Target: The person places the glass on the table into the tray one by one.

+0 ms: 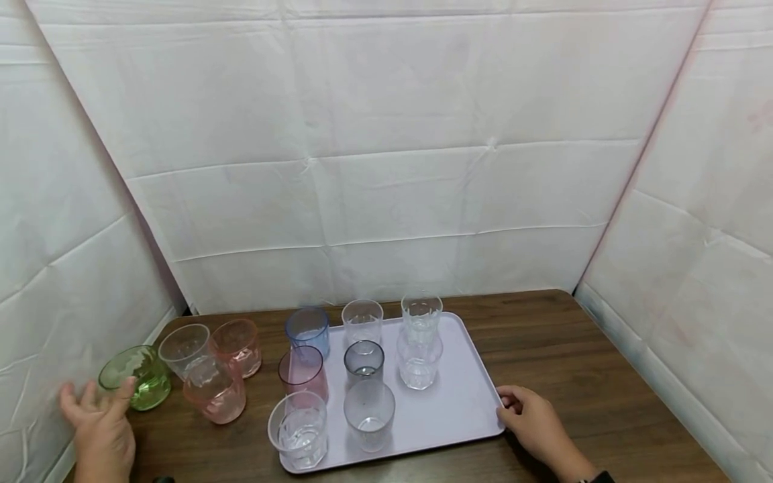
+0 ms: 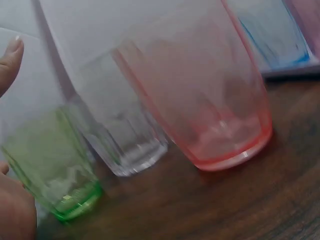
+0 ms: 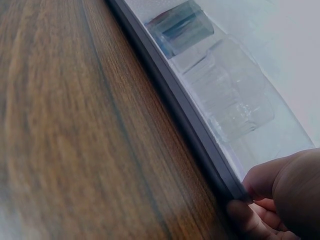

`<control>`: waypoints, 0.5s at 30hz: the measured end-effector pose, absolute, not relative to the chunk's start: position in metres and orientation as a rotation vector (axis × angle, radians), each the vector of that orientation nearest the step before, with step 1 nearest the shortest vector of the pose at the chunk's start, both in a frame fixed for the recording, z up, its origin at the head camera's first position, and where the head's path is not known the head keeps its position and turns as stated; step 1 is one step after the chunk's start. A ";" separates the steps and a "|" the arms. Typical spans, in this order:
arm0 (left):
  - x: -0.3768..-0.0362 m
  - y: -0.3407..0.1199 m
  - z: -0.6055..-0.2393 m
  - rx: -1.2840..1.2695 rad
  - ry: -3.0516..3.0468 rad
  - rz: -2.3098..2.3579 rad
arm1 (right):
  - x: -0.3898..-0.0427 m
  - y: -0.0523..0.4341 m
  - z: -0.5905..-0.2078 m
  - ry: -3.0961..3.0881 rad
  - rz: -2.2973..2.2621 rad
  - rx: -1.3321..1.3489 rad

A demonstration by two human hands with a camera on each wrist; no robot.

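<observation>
My left hand is beside the green glass at the left of the table, fingers spread and thumb overlapping the glass in the head view. My right hand pinches the near right corner of the pale lilac tray. In the right wrist view, the thumb lies over the tray rim with fingers below it. Several glasses stand on the tray, among them a blue glass, a purple-pink glass, a grey glass and a clear glass.
Between the green glass and the tray stand a clear glass, a pink glass and another pink glass, close together. White cloth hangs behind and on both sides of the brown wooden table.
</observation>
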State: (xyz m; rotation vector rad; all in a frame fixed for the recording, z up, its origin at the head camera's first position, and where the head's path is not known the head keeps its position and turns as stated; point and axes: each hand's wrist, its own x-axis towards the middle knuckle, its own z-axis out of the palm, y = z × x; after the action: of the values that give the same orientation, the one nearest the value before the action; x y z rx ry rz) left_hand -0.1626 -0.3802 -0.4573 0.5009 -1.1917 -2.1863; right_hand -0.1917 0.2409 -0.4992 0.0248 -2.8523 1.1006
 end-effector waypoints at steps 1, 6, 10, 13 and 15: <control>-0.165 -0.379 -0.460 0.508 -1.222 -2.183 | -0.192 0.241 -0.499 -2.853 1.098 0.025; -0.175 -0.377 -0.471 0.617 -1.407 -2.085 | -0.191 0.240 -0.497 -2.851 1.101 0.025; -0.180 -0.379 -0.478 0.761 -1.559 -2.009 | -0.191 0.239 -0.496 -2.848 1.106 0.013; -0.186 -0.381 -0.481 0.810 -1.617 -1.958 | -0.190 0.239 -0.497 -2.848 1.106 -0.003; -0.190 -0.382 -0.482 0.837 -1.651 -1.925 | -0.190 0.239 -0.497 -2.846 1.107 -0.004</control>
State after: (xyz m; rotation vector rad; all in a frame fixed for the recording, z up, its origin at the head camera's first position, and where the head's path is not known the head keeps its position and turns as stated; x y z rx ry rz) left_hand -0.1895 -0.3824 -0.4817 0.8375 -1.6511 -1.9246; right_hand -0.1901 0.2393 -0.4972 -0.0044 -2.8461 1.1075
